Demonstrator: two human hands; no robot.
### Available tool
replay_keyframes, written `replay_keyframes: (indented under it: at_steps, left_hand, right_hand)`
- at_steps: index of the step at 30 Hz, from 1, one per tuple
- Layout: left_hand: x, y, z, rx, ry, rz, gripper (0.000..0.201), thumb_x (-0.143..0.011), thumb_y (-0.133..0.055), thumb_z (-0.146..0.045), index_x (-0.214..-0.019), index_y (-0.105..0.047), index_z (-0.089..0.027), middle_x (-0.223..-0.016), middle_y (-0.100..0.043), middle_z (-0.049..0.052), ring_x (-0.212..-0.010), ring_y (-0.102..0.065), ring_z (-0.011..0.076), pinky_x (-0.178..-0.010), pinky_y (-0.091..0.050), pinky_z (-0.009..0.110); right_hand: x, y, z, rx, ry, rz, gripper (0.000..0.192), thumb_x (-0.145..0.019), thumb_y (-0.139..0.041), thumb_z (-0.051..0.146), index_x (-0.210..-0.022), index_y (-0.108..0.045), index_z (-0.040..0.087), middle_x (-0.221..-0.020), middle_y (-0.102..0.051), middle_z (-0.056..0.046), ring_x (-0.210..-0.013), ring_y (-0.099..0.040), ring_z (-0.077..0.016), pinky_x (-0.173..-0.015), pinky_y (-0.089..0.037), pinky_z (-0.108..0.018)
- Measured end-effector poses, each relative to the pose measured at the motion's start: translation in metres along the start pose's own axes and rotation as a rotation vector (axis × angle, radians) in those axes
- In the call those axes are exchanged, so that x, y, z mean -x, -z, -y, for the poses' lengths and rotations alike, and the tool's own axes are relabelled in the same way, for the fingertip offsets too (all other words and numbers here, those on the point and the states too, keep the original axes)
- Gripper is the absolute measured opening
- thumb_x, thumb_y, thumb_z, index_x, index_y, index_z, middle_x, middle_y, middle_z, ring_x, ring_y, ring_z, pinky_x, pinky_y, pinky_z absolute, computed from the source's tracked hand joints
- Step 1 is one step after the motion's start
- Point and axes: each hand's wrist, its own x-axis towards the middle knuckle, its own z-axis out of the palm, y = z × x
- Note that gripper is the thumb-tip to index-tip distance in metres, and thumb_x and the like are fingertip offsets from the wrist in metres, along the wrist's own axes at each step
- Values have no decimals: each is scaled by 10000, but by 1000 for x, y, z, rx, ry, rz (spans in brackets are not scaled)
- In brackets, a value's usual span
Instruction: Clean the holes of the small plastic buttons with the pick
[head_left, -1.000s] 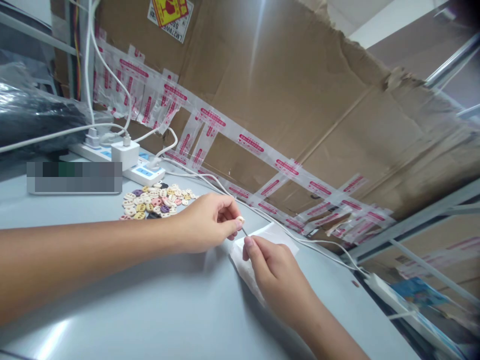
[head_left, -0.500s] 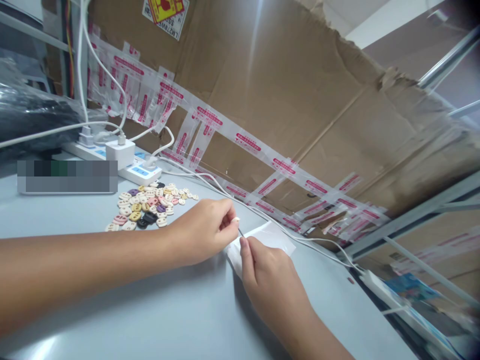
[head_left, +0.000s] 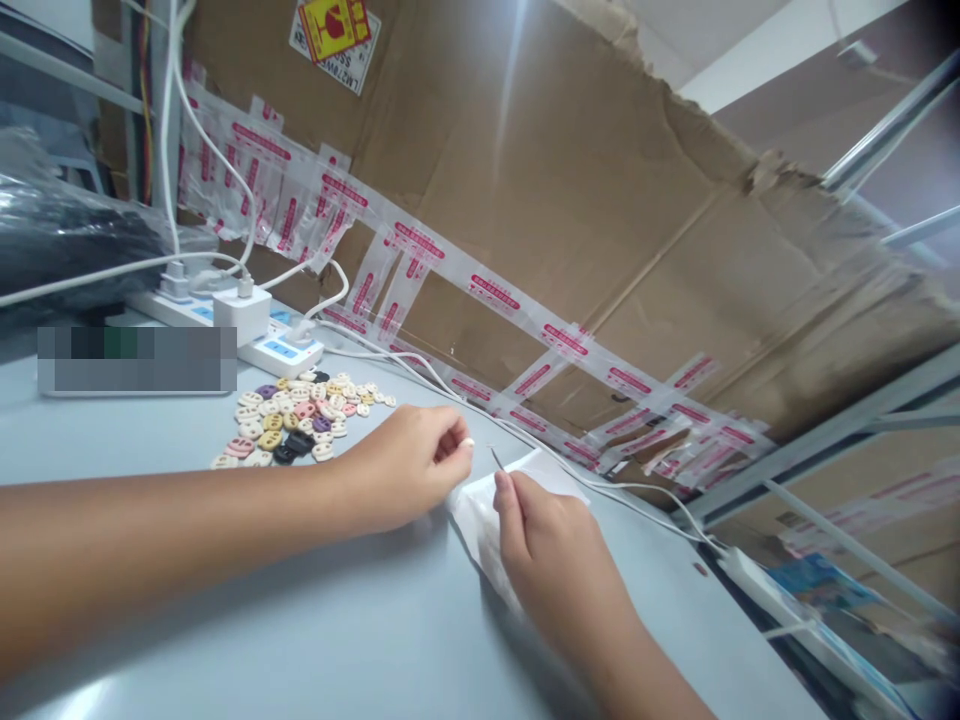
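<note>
My left hand (head_left: 416, 460) is closed in a pinch on a small whitish piece (head_left: 469, 443), whose edge shows at the fingertips. My right hand (head_left: 551, 535) grips a thin, dark, pointed metal tool (head_left: 497, 459) between thumb and forefinger; whether it is a needle or tweezers I cannot make out. The tool's tip points up and left, a short gap away from the whitish piece. Beneath the hands lies a white, partly see-through bag (head_left: 480, 525). Beyond my left forearm, a pile of button-like slotted pieces (head_left: 300, 410) in cream, yellow, pink, purple and black is spread out.
A white power strip (head_left: 281, 352) with plugs and white cables (head_left: 431, 375) runs along the back of the grey table (head_left: 360, 620). Behind it leans a taped cardboard sheet (head_left: 540, 220). A blurred-out flat object (head_left: 135, 360) lies at left; a small brown bit (head_left: 700, 569) lies at right.
My right hand has moved slightly right and down, drawing the tool's tip away from the whitish piece. My left hand keeps its pinch, nearly still.
</note>
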Motion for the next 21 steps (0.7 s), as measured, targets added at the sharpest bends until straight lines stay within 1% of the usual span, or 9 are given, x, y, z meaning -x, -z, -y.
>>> replay_keyframes:
  at_steps: [2,6,10,12,17,19,21]
  left_hand:
    - [-4,3,4,64,52,-14,189,-893,-533,-359,-806,-572,-195,-732,-636,-6,-683,-573,156,-636,-411,297]
    - [-9,8,13,168,103,27,182,-888,-558,-375,-848,-577,-199,-747,-638,-15,-688,-590,152,-648,-433,295]
    - [-9,7,18,221,103,64,175,-899,-558,-369,-854,-575,-201,-756,-621,-27,-656,-578,132,-636,-445,288]
    - [-10,7,17,287,110,82,178,-897,-576,-373,-860,-576,-199,-773,-629,-25,-665,-588,129,-655,-466,289]
    - [-12,6,11,485,202,127,194,-847,-679,-343,-845,-589,-171,-856,-685,15,-738,-663,140,-747,-517,305]
    - [-11,5,9,506,207,133,193,-837,-695,-331,-838,-598,-164,-879,-701,32,-763,-681,150,-755,-524,310]
    - [-11,5,9,497,181,134,192,-827,-705,-328,-838,-607,-164,-873,-712,39,-781,-687,161,-756,-528,317]
  right_hand:
    - [-1,1,1,-55,-12,52,412,-1001,-218,389,-683,-423,228,-564,-500,-28,-525,-421,-183,-555,-195,-311]
    - [-1,2,3,-119,-38,136,418,-1005,-204,420,-689,-403,232,-608,-529,-33,-571,-462,-194,-573,-217,-312]
    - [0,3,4,-171,-45,155,434,-1011,-218,434,-691,-429,232,-620,-553,-34,-599,-492,-198,-586,-240,-308]
    - [0,4,4,-188,-50,159,442,-1012,-224,441,-696,-450,231,-631,-575,-41,-616,-515,-204,-588,-246,-309]
    - [1,5,3,-245,-39,162,461,-1021,-246,461,-714,-500,229,-613,-582,-30,-601,-521,-196,-580,-269,-302]
    - [1,5,3,-268,-32,164,461,-1025,-259,460,-719,-516,230,-590,-566,-16,-581,-512,-188,-573,-274,-297]
    - [1,5,3,-274,-29,161,461,-1026,-267,458,-718,-523,230,-577,-553,-10,-571,-506,-184,-566,-273,-296]
